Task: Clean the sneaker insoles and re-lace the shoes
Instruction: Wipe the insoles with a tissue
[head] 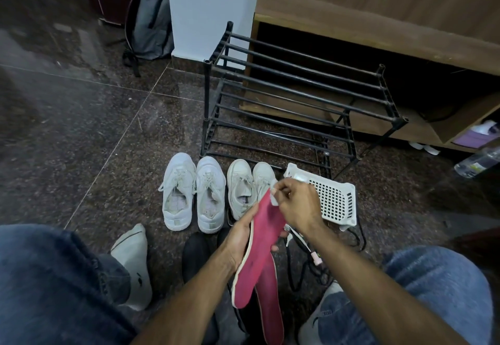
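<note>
My left hand [240, 239] grips two pink insoles [259, 247] together, one overlapping the other, held up over the floor between my knees. My right hand [295, 204] pinches a small white wipe [273, 196] against the toe end of the upper insole. Two pairs of white sneakers stand side by side on the floor beyond: one pair [193, 190] at the left, the other [250, 185] just behind my hands. Loose laces, black and white with pink tips [315, 256], lie on the floor under my right forearm.
A white perforated plastic basket [334, 196] lies by my right hand. Behind the sneakers stands a black metal shoe rack [297, 101], with a wooden cabinet [378, 28] beyond. A dark shoe [196, 255] sits near my sock-clad left foot [134, 260]. A plastic bottle [479, 160] lies far right.
</note>
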The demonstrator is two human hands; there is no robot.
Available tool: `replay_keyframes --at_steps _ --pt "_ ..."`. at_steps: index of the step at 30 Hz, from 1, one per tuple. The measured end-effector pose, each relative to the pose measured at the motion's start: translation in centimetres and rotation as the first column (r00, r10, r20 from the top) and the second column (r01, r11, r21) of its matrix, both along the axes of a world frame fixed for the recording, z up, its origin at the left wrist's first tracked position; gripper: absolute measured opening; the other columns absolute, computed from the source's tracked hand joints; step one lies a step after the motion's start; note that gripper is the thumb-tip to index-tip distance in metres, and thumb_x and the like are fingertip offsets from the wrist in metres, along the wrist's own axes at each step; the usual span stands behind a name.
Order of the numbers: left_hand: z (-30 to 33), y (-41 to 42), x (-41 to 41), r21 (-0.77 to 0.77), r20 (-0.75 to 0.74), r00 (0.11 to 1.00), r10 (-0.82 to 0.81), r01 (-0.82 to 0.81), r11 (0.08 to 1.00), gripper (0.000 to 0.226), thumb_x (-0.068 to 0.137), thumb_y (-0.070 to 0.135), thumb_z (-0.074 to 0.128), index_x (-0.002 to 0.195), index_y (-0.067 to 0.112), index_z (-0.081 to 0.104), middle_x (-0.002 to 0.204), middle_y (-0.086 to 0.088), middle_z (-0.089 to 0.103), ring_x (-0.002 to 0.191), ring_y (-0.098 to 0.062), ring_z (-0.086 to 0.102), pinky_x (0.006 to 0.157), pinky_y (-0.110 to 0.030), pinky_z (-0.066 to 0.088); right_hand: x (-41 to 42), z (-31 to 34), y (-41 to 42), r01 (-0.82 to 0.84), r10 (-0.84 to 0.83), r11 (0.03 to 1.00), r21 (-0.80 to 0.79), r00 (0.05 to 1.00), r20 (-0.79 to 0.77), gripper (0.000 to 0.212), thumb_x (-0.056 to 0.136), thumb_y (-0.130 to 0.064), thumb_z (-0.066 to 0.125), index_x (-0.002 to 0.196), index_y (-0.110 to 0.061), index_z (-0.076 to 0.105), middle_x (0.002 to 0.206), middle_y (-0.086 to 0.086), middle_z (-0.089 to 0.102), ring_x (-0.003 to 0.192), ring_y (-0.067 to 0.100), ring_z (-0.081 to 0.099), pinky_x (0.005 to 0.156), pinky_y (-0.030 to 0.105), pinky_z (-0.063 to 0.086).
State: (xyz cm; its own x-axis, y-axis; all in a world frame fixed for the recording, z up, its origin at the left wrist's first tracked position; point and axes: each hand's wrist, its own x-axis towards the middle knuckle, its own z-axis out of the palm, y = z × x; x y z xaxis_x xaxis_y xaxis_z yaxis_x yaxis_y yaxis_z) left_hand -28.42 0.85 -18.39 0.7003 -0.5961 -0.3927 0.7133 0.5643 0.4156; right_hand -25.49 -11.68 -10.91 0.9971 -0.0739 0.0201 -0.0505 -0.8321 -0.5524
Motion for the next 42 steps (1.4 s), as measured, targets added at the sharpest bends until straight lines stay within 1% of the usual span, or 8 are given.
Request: replay_keyframes --at_steps 4,11,17,24,27,31,35,42 --pt "0.1 0.0 -0.1 -0.007 -0.01 0.999 0.044 -0.044 0.999 0.043 0.089 0.046 0.048 0.098 0.011 0.071 0.083 -0.01 0.07 0.064 -0.023 0.065 0.054 -0.031 0.049 -2.4 -0.5 0.8 -0.293 0.289 0.947 -0.134 0.956 -0.051 0.008 0.088 -0.022 0.063 0.089 -0.025 0.07 0.085 -0.01 0.07 0.074 0.013 0.063 0.069 0.032 0.053" --pt "0.0 0.2 -0.2 -0.01 -0.022 1.0 -0.02 0.019 1.0 0.056 0.092 0.051 0.04 0.111 0.01 0.073 0.102 -0.019 0.068 0.08 -0.029 0.066 0.054 -0.031 0.053 1.1 -0.1 -0.1 0.137 -0.136 0.988 -0.066 0.991 0.015 0.006 0.088 -0.025 0.064 0.088 -0.026 0.07 0.082 -0.003 0.073 0.077 0.019 0.067 0.069 0.029 0.053" --pt "-0.3 0.2 0.0 0.084 0.031 1.0 0.003 -0.006 0.996 0.046 0.097 0.045 0.039 0.106 0.009 0.066 0.075 -0.012 0.069 0.055 -0.021 0.064 0.048 -0.026 0.047 -1.8 0.1 0.8 -0.215 0.212 0.975 -0.063 0.976 -0.044 0.009 0.087 -0.019 0.064 0.087 -0.025 0.071 0.072 -0.016 0.061 0.067 0.011 0.062 0.066 0.029 0.052" --pt "0.0 -0.1 0.4 0.157 0.037 0.999 -0.005 -0.001 0.988 0.051 0.091 0.051 0.048 0.108 0.011 0.074 0.099 -0.021 0.066 0.079 -0.028 0.06 0.054 -0.028 0.05 0.3 -0.2 -0.7 0.021 -0.02 0.998 -0.057 1.0 0.018 0.017 0.089 -0.02 0.061 0.103 -0.027 0.068 0.079 -0.006 0.066 0.068 0.014 0.059 0.07 0.033 0.055" --pt "0.0 -0.1 0.6 0.139 0.014 1.0 -0.006 0.004 0.99 0.051 0.095 0.05 0.046 0.114 0.009 0.07 0.095 -0.019 0.068 0.077 -0.029 0.063 0.052 -0.029 0.051 -0.6 -0.2 -0.5 -0.126 0.137 0.984 -0.128 0.987 0.081 0.021 0.092 -0.019 0.058 0.108 -0.023 0.072 0.096 -0.003 0.067 0.08 0.018 0.062 0.076 0.032 0.052" --pt "-0.5 0.0 0.8 0.087 -0.011 0.999 0.048 -0.047 0.995 0.044 0.083 0.048 0.061 0.1 0.01 0.072 0.076 -0.008 0.068 0.066 -0.023 0.063 0.057 -0.033 0.048 -2.4 -0.9 -0.2 -0.396 0.409 0.878 -0.27 0.912 -0.009 0.023 0.096 -0.02 0.05 0.106 -0.017 0.07 0.085 -0.004 0.054 0.069 0.025 0.059 0.065 0.04 0.052" --pt "-0.1 0.2 0.8 0.035 -0.027 0.998 0.053 -0.052 0.998 0.045 0.082 0.047 0.057 0.095 0.006 0.071 0.073 -0.013 0.067 0.054 -0.024 0.062 0.049 -0.03 0.048 -1.5 -0.1 -1.0 -0.436 0.474 0.821 -0.369 0.88 0.015 0.027 0.097 -0.015 0.05 0.117 -0.017 0.067 0.095 0.002 0.057 0.073 0.028 0.062 0.061 0.036 0.049" --pt "-0.5 0.0 0.1 0.033 -0.022 0.998 -0.054 0.055 0.998 0.059 0.089 0.053 0.051 0.124 0.008 0.065 0.103 -0.024 0.066 0.077 -0.03 0.066 0.054 -0.033 0.057 1.2 0.6 -2.0 -0.176 0.189 0.958 -0.226 0.981 0.038 0.023 0.096 -0.017 0.053 0.111 -0.016 0.07 0.097 -0.003 0.058 0.086 0.019 0.06 0.075 0.033 0.049"
